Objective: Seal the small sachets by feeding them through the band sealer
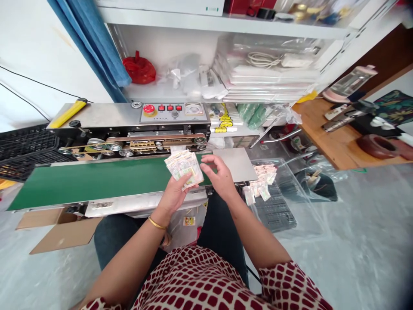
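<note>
A fanned stack of small clear printed packets (185,167) is gripped in my left hand (174,193), the thumb lying across the top one. My right hand (221,175) is just right of the stack, its fingers curved and apart, with nothing visible in them. Both hands are over the right part of a green conveyor belt (97,178), near a bare metal plate (234,165). Behind the belt stands a band sealing machine (135,125) with rollers, a red stop button and a dial. What is printed on the packets is too small to read.
Right of the belt, a clear plastic bin (303,215) holds more packets (264,178) and a dark tray. A wooden table (322,137) with bottles stands further right. Open cardboard flaps (64,234) and a black crate (26,150) are at left. Shelves hold plastic bags (267,77).
</note>
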`<state>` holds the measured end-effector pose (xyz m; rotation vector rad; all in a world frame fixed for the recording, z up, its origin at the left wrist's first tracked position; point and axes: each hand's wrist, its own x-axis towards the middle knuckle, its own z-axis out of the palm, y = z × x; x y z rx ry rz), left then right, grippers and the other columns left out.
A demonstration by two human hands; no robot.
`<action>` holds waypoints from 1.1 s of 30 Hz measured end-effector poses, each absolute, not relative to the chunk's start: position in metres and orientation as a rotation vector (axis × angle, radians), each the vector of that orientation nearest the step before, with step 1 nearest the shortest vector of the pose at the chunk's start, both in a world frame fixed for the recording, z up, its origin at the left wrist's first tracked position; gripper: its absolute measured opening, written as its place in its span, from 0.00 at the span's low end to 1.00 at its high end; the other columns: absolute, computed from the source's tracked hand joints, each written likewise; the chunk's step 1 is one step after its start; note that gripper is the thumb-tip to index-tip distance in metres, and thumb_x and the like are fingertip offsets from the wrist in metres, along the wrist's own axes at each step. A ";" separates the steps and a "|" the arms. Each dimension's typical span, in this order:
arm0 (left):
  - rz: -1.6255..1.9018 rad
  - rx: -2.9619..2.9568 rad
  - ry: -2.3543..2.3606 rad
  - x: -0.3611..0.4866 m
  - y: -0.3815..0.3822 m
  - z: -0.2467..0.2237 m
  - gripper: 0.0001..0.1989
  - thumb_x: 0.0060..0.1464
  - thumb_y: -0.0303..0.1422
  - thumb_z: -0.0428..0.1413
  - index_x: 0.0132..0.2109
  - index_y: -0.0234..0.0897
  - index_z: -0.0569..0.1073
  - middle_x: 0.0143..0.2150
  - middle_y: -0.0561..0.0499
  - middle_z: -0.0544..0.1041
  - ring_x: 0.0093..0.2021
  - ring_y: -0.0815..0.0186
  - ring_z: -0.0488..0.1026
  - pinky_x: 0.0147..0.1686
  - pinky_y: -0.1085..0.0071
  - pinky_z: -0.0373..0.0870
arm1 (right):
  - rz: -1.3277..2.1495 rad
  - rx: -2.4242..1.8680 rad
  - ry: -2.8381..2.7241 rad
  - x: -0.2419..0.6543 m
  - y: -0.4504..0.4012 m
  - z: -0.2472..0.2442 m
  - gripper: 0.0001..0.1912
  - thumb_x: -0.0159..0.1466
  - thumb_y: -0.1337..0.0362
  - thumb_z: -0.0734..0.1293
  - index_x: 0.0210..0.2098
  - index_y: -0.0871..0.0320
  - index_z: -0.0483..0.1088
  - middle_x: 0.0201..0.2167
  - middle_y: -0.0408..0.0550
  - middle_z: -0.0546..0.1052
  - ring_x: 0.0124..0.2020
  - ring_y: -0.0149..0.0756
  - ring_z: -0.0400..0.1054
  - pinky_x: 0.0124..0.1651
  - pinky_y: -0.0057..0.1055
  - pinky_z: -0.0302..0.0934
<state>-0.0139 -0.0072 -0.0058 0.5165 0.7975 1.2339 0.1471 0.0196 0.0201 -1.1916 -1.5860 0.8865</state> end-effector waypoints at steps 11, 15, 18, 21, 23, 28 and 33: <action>1.245 0.525 0.769 -0.007 -0.011 -0.002 0.21 0.50 0.31 0.66 0.52 0.37 0.75 0.50 0.46 0.80 0.42 0.62 0.78 0.37 0.70 0.76 | 1.257 -1.191 -1.367 0.138 0.013 0.004 0.13 0.62 0.52 0.68 0.37 0.54 0.67 0.35 0.43 0.75 0.38 0.36 0.69 0.43 0.32 0.65; 1.269 0.472 0.784 -0.009 -0.009 -0.003 0.20 0.52 0.31 0.64 0.53 0.37 0.75 0.48 0.47 0.80 0.39 0.65 0.78 0.32 0.73 0.76 | 1.278 -1.164 -1.288 0.142 0.012 0.003 0.13 0.64 0.51 0.66 0.34 0.54 0.69 0.31 0.41 0.73 0.33 0.33 0.66 0.38 0.28 0.62; 1.267 0.462 0.764 -0.010 -0.008 -0.002 0.21 0.52 0.31 0.64 0.54 0.37 0.74 0.49 0.46 0.80 0.40 0.63 0.78 0.32 0.72 0.77 | 1.278 -1.148 -1.243 0.145 0.011 0.003 0.12 0.65 0.52 0.65 0.37 0.54 0.71 0.33 0.41 0.74 0.35 0.33 0.66 0.41 0.28 0.62; 1.242 0.468 0.733 -0.009 -0.007 -0.002 0.20 0.52 0.31 0.64 0.53 0.36 0.74 0.50 0.46 0.80 0.42 0.62 0.78 0.32 0.70 0.78 | 1.284 -1.128 -1.287 0.147 0.010 0.004 0.12 0.65 0.52 0.66 0.38 0.54 0.73 0.38 0.43 0.74 0.40 0.35 0.68 0.46 0.30 0.63; 1.235 0.496 0.717 -0.009 -0.007 -0.003 0.18 0.52 0.32 0.64 0.51 0.36 0.75 0.48 0.46 0.80 0.40 0.63 0.78 0.31 0.71 0.77 | 1.266 -1.104 -1.362 0.147 0.009 0.006 0.11 0.64 0.54 0.68 0.38 0.54 0.73 0.44 0.45 0.73 0.44 0.36 0.68 0.49 0.31 0.63; 1.234 0.545 0.723 -0.007 -0.008 -0.006 0.15 0.49 0.31 0.67 0.45 0.35 0.77 0.41 0.49 0.80 0.34 0.68 0.76 0.26 0.76 0.72 | 1.202 -1.111 -1.355 0.144 0.010 0.006 0.11 0.61 0.54 0.70 0.34 0.54 0.72 0.47 0.47 0.70 0.48 0.37 0.67 0.49 0.31 0.64; 1.238 0.526 0.725 -0.009 -0.007 -0.003 0.17 0.49 0.31 0.66 0.48 0.36 0.76 0.44 0.49 0.80 0.36 0.68 0.76 0.25 0.75 0.71 | 1.260 -1.074 -1.102 0.144 0.013 0.003 0.12 0.62 0.52 0.69 0.34 0.54 0.68 0.41 0.43 0.74 0.40 0.33 0.68 0.45 0.28 0.64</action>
